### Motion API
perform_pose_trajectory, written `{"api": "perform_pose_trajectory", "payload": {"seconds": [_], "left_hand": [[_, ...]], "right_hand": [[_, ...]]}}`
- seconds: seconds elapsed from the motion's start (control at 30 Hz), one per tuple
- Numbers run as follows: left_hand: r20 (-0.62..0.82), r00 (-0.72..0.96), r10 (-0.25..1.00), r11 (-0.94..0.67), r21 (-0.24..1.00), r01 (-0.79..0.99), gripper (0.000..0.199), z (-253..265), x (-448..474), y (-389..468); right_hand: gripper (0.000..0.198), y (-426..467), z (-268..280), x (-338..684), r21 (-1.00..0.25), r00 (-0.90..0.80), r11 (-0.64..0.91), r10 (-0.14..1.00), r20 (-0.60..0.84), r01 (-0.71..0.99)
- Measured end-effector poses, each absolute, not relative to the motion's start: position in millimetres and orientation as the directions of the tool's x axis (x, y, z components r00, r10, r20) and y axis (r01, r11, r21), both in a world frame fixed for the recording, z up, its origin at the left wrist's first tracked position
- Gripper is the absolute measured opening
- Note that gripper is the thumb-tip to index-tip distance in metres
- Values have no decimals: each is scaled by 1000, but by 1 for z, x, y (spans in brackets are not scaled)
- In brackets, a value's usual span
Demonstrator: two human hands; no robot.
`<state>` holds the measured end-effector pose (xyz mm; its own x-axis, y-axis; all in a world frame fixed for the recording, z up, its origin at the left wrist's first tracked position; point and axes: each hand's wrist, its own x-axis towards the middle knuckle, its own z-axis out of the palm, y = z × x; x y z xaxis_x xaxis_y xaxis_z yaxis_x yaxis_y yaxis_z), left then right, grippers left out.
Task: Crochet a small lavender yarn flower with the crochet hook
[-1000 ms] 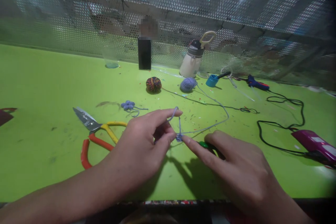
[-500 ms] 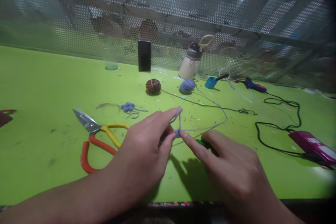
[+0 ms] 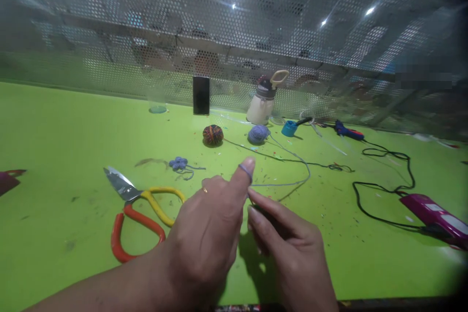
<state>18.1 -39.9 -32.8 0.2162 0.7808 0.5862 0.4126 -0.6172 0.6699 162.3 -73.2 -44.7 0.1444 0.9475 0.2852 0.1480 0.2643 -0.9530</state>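
Observation:
My left hand (image 3: 208,234) is closed, its back toward me, with purple yarn (image 3: 245,171) looped over a raised finger. The small piece of yarn work in its grip is hidden behind the fingers. Close against it, my right hand (image 3: 292,243) pinches at the same spot, thumb and index finger nearly together. The green-handled crochet hook seen in this hand a moment ago is now mostly covered by the fingers. From the hands the strand curves right and back to a purple yarn ball (image 3: 258,134).
Large scissors (image 3: 137,204) lie open at left, near a purple crocheted flower (image 3: 178,164). Behind are a multicoloured yarn ball (image 3: 212,135), a phone (image 3: 201,96), a bottle (image 3: 261,105) and a blue container (image 3: 289,128). A glue gun (image 3: 349,130) and magenta device (image 3: 435,217) lie right.
My left hand has rolled so its back faces me, hiding the yarn work. My right hand has turned and drawn in, thumb now showing. The camera view has tilted up slightly.

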Motion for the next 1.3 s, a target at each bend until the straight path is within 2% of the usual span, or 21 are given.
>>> {"api": "perform_pose_trajectory", "payload": {"seconds": [0.07,0.1,0.17,0.23,0.33,0.47,0.63,0.77,0.83,0.9,1.13,1.3], "left_hand": [[506,126,853,-517,785,343,59,-19,20,-38],[428,102,898,-439,864,244,63,-11,20,-37],[125,165,978,-134,990,41,74,1,18,-32],[-27,251,967,60,991,-122,84,8,14,-27],[-106,354,929,185,962,-199,90,10,10,-23],[-91,334,938,163,967,-196,86,10,9,-25],[-35,307,951,72,991,-111,77,12,9,-26],[-23,310,950,42,998,-54,73,13,6,-26],[-11,315,949,26,999,-43,69,13,4,-27],[3,324,946,11,999,-40,67,12,4,-27],[37,339,940,-18,998,-59,64,11,7,-26],[38,343,939,-27,999,-39,61,12,9,-28]], "right_hand": [[26,-73,-47,160,-976,147,207,965,216,75],[26,-74,-47,160,-974,156,214,962,224,79],[27,-74,-47,162,-945,171,288,934,313,153],[34,-75,-44,166,-867,144,430,869,473,250],[46,-75,-38,176,-720,19,596,766,643,356],[51,-76,-33,189,-591,-148,656,718,680,469],[53,-80,-31,203,-445,-310,666,705,638,598],[49,-83,-24,210,-247,-412,642,693,591,726],[49,-84,-19,211,-197,-440,637,691,573,745],[49,-84,-16,212,-226,-447,643,702,554,732],[54,-85,-14,212,-475,-407,655,746,526,587],[51,-85,-10,209,-541,-361,633,768,530,554]]}}
